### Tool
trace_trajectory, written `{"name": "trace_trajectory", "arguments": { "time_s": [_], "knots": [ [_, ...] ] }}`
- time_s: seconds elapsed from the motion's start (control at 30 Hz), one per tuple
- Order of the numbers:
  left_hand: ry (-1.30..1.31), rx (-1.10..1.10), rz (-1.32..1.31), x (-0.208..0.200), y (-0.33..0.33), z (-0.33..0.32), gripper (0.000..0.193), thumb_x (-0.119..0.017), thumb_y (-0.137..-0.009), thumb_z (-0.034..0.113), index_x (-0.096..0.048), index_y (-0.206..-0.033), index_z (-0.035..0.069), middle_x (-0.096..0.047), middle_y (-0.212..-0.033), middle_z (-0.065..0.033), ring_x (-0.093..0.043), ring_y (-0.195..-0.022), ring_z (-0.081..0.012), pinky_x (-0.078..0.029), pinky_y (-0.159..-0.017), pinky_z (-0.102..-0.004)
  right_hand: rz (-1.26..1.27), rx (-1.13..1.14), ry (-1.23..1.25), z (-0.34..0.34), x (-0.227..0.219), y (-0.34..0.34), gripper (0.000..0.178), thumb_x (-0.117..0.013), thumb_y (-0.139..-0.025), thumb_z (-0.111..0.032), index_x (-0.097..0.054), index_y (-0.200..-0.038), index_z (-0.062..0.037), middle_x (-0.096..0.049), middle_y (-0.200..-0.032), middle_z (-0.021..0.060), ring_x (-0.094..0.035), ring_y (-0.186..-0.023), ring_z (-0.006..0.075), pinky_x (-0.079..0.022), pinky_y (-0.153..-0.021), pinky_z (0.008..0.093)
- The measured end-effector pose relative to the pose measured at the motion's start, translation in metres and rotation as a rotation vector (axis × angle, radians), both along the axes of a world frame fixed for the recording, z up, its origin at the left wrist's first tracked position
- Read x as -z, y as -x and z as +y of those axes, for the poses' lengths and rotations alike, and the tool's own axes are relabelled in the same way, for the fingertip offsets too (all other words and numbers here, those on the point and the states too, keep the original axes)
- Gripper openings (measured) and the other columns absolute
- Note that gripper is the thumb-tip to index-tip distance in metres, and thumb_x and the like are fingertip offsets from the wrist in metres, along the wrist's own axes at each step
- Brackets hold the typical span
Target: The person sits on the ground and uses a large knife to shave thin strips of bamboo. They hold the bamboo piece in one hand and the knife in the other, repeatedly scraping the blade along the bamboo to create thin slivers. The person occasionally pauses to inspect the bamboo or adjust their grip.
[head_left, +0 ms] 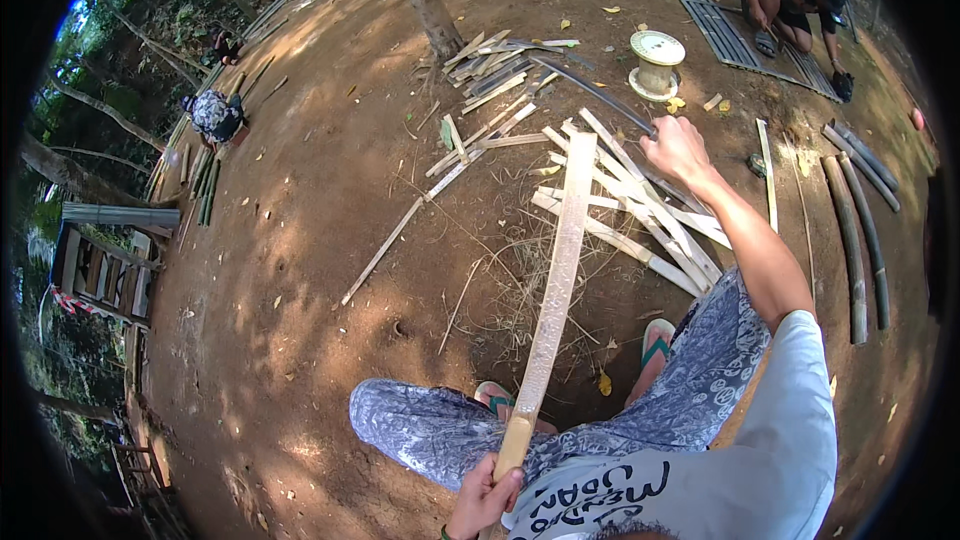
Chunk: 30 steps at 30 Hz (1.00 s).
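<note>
My left hand point(484, 498) is closed around the near end of a long pale split bamboo strip point(557, 285). The strip slants up and away from my lap, its speckled face toward me and its wide far end over a pile of bamboo strips point(650, 210). Out to the right, my right hand point(679, 149) makes a fist around the near end of a long, dark, slightly curved blade that looks like a machete point(597, 92). It points away to the left, apart from the held strip. The fist hides its handle.
Beyond the pile, more split bamboo point(495, 65) lies by a tree trunk point(428, 5). A cream spool point(657, 65) stands at the far right, near a crouching person point(790, 0) and a slatted bamboo panel point(705, 15). Bamboo poles point(848, 250) lie right; another person point(215, 118) bends far left.
</note>
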<state>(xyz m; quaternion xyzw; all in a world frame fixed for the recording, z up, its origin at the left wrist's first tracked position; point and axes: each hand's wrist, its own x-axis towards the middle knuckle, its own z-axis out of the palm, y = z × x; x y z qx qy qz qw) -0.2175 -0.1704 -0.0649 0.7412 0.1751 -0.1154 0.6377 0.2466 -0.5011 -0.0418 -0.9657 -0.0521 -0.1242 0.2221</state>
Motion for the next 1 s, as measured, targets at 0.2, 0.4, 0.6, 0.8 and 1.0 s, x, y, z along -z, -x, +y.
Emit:
{"name": "trace_trajectory", "arguments": {
  "time_s": [0.2, 0.4, 0.6, 0.8, 1.0],
  "knots": [
    [0.321, -0.012, 0.111, -0.018, -0.029, -0.003, 0.014, -0.054, -0.105, 0.015, -0.049, -0.104, 0.002, -0.053, -0.062, -0.0014, -0.048, -0.047, -0.0075, -0.04, -0.044, -0.0228, -0.009, -0.224, -0.231, 0.023, -0.017, 0.047, 0.023, -0.068, -0.08, -0.023, -0.07, -0.082, 0.0002, -0.063, -0.066, 0.0223, -0.065, -0.064, 0.0389, -0.051, -0.065, 0.0463],
    [0.323, 0.027, 0.083, -0.006, -0.027, 0.002, 0.014, -0.055, -0.105, 0.015, -0.049, -0.104, 0.002, -0.053, -0.061, -0.0016, -0.049, -0.047, -0.0074, -0.04, -0.045, -0.0228, -0.16, -0.509, 0.012, 0.045, -0.009, 0.088, 0.018, -0.074, -0.074, -0.025, -0.068, -0.079, -0.0096, -0.067, -0.067, 0.0094, -0.066, -0.061, 0.0331, -0.048, -0.055, 0.0479],
    [-0.239, 0.051, -0.15, 0.044, 0.007, 0.006, 0.01, -0.054, -0.103, 0.013, -0.056, -0.099, 0.004, -0.052, -0.059, 0.0022, -0.048, -0.047, -0.0067, -0.039, -0.043, -0.0234, -0.044, -0.433, 0.116, 0.036, -0.028, 0.077, 0.022, -0.075, -0.076, -0.027, -0.069, -0.083, -0.007, -0.069, -0.073, 0.0137, -0.069, -0.069, 0.0351, -0.052, -0.062, 0.0494],
    [-0.161, 0.063, -0.034, 0.016, 0.004, 0.001, 0.01, -0.055, -0.103, 0.012, -0.056, -0.099, 0.004, -0.052, -0.059, 0.0013, -0.05, -0.049, -0.0071, -0.041, -0.044, -0.0238, -0.078, -0.295, 0.137, 0.023, -0.018, 0.055, 0.022, -0.075, -0.075, -0.025, -0.065, -0.077, -0.0049, -0.066, -0.067, 0.0139, -0.067, -0.064, 0.0359, -0.052, -0.058, 0.0479],
    [-0.046, -0.015, -0.068, 0.011, 0.001, -0.005, 0.011, -0.058, -0.101, 0.013, -0.057, -0.095, 0.004, -0.052, -0.059, 0.0018, -0.049, -0.049, -0.0071, -0.039, -0.043, -0.0245, -0.041, -0.301, 0.101, 0.032, -0.019, 0.057, 0.022, -0.072, -0.077, -0.022, -0.07, -0.083, -0.0016, -0.068, -0.073, 0.0215, -0.071, -0.074, 0.0387, -0.057, -0.068, 0.0481]
  ]
}}
